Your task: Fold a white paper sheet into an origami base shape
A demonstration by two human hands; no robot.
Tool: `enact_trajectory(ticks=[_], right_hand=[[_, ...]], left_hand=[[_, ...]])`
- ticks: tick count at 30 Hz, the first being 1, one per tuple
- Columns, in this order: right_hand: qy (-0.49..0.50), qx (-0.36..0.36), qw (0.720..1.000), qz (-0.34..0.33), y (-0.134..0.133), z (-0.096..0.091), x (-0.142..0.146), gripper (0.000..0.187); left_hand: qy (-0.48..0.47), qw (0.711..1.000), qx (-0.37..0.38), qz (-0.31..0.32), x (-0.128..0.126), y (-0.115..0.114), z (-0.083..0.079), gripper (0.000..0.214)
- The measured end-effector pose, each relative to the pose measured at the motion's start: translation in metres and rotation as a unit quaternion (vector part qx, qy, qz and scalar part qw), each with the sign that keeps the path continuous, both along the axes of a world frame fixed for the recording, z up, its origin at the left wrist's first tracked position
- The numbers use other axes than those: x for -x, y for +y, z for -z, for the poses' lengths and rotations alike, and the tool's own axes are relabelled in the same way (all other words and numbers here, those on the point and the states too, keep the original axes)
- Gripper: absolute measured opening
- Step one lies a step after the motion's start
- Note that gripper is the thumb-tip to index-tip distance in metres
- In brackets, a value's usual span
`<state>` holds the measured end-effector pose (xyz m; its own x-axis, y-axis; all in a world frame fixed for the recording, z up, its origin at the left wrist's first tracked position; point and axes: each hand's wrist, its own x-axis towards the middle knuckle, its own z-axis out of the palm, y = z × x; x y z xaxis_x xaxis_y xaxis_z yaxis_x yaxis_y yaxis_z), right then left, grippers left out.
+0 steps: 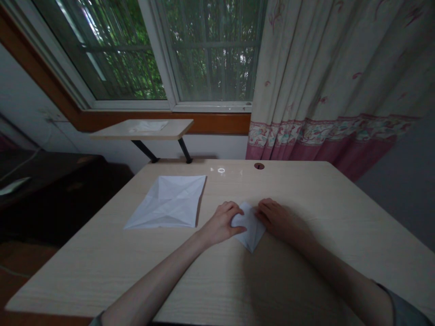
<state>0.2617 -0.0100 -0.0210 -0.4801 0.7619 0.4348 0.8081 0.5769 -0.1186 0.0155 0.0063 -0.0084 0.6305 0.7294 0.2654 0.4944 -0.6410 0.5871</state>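
Note:
A small piece of white folded paper (250, 231), roughly diamond-shaped with one point toward me, lies on the table between my hands. My left hand (227, 222) grips its left side, thumb and curled fingers resting over the paper with a gap between them. At the upper right edge, my right hand (274, 217) has its fingers pressed together on the paper; its thumb is mostly hidden. A larger creased sheet of white paper (173, 203) lies flat to the left of my left hand, apart from it.
The pale wooden table (204, 290) has a round cable hole cover (259, 166) near its back edge. A raised shelf (118, 131) at the back left bears some white paper (151, 126). Behind are a window (210, 54) and a patterned curtain (326, 81).

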Motion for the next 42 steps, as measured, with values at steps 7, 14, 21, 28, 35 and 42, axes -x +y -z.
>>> enact_trajectory(ticks=[7, 14, 21, 28, 35, 42], right_hand=[[0.001, 0.036, 0.999, 0.014, 0.000, 0.001, 0.001, 0.014], [0.001, 0.047, 0.999, 0.008, 0.002, 0.002, 0.000, 0.016], [0.009, 0.046, 0.999, 0.006, 0.001, 0.002, 0.000, 0.018], [-0.010, 0.030, 1.000, 0.002, 0.001, 0.002, 0.000, 0.018], [-0.044, 0.024, 0.999, 0.018, -0.001, 0.005, -0.001, 0.021], [-0.043, 0.045, 0.998, 0.022, -0.003, 0.001, 0.000, 0.019]], left_hand=[[0.045, 0.999, -0.008, -0.004, 0.000, -0.006, -0.005, 0.054], [0.081, 0.996, -0.029, -0.012, -0.004, -0.011, -0.009, 0.063], [0.105, 0.993, -0.047, -0.005, -0.008, -0.016, -0.015, 0.078], [0.109, 0.993, -0.054, 0.004, -0.009, -0.017, -0.012, 0.083], [0.064, 0.998, -0.022, -0.005, -0.004, -0.012, -0.014, 0.021], [-0.002, 1.000, 0.017, -0.026, -0.002, -0.002, -0.003, 0.022]])
